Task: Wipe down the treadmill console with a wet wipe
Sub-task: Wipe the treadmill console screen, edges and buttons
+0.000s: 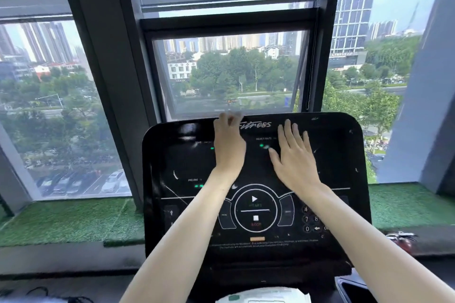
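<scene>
Up top, the left hand (229,145) reaches the console (339,155) at its upper edge; its fingers are blurred, so its grip is unclear. Beside it the right hand (295,157) lies flat with fingers spread, bare panel to its right. A wipe pack (263,296) sits below the console.

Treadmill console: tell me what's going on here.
A person has both bare hands on the black treadmill console. The right hand lies flat and splayed on the upper display near the HEART RATE label. The left hand reaches the top edge; its fingers are blurred, so whether they hold a wipe is unclear. A white and green pack sits below the console.
</scene>
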{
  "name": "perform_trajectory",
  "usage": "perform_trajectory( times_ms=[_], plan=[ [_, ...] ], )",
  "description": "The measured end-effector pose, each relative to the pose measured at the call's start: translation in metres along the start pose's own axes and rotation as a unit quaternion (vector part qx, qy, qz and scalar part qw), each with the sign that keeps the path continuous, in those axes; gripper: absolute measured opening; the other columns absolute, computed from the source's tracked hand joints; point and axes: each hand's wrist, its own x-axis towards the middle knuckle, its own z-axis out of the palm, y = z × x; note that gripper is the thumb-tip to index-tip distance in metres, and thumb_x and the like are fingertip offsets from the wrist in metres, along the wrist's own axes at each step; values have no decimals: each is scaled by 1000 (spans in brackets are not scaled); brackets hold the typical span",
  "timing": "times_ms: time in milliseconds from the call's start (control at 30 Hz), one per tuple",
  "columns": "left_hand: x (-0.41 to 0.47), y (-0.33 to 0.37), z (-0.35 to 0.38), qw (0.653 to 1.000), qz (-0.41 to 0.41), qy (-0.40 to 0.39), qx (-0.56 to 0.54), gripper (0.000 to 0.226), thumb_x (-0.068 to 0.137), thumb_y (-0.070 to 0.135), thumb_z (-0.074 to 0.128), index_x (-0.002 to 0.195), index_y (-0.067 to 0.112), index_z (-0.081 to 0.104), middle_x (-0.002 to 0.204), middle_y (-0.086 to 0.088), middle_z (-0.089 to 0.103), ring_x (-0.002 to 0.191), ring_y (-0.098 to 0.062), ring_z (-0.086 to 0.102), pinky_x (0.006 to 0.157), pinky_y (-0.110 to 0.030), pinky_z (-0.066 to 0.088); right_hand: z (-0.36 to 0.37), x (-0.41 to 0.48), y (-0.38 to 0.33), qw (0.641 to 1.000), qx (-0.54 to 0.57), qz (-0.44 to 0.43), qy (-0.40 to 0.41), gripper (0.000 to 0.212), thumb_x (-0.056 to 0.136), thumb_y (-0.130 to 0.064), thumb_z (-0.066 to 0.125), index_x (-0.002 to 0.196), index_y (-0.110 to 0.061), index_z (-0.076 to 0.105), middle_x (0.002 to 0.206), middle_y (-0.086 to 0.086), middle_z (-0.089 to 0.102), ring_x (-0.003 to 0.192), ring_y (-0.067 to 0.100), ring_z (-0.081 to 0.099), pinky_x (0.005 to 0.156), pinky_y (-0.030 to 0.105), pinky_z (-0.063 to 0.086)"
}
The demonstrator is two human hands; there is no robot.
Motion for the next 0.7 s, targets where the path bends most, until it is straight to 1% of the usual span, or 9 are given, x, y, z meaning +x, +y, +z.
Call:
perform_trajectory(
  times_ms=[67,100,233,267,367,400,533,567,700],
  plan=[
    [-4,0,3,992,110,-56,-4,66,77,-18,44,132,19,51,120,-4,45,110,-17,39,82,-22,43,-2,0,1,1000,-10,-7,-6,60,97,-33,38,147,-2,24,156,16,16,145,29,12,118,42,5],
    [-1,-4,3,994,96,-57,-15,65,78,-18,43,131,19,51,120,-4,45,112,-17,39,82,-20,41,-3,0,2,1000,-12,-10,-15,61,97,-33,38,148,-3,22,157,15,14,145,28,10,118,42,3],
    [1,-7,-1,990,-126,44,-45,61,81,-18,41,131,14,53,120,-5,43,106,-9,35,80,-8,24,-7,-1,5,999,-17,-18,-32,62,98,-33,35,150,-6,13,158,11,5,146,24,2,116,38,-5],
    [-1,1,1,994,-103,34,-32,62,79,-19,42,131,14,52,121,-5,42,105,-8,33,79,-10,27,-7,-1,4,999,-16,-17,-31,62,98,-33,35,150,-7,13,158,11,5,146,24,2,116,38,-6],
    [-9,15,9,994,100,-44,-7,68,74,-19,43,130,19,50,120,0,41,108,-12,35,72,-21,42,-6,-1,6,999,-16,-20,-32,61,98,-32,37,149,-6,16,158,12,9,146,25,6,117,41,-2],
    [-6,11,10,992,112,-56,-8,67,75,-19,43,130,20,51,120,2,41,108,-10,35,74,-21,44,-6,-1,7,999,-20,-26,-30,61,98,-32,38,149,-5,17,157,12,11,146,26,8,117,42,0],
    [6,1,13,990,-113,53,-61,65,80,-20,41,132,18,51,120,-2,41,106,-7,34,84,-8,33,-5,-3,13,998,-30,-47,-25,60,96,-31,42,147,-3,23,155,15,19,144,27,17,117,44,8],
    [3,11,14,993,-101,47,-42,65,78,-21,42,131,17,51,120,-2,41,109,-10,35,84,-11,36,-5,-3,14,998,-27,-51,-24,60,96,-30,43,146,-3,25,155,15,20,144,28,18,117,45,9],
    [1,28,23,992,116,-54,3,61,77,-17,49,130,13,52,119,-5,46,110,-20,39,82,-22,41,-6,-2,21,997,-28,-74,-27,60,97,-32,41,147,-4,24,156,14,18,144,27,16,117,44,7]
  ],
)
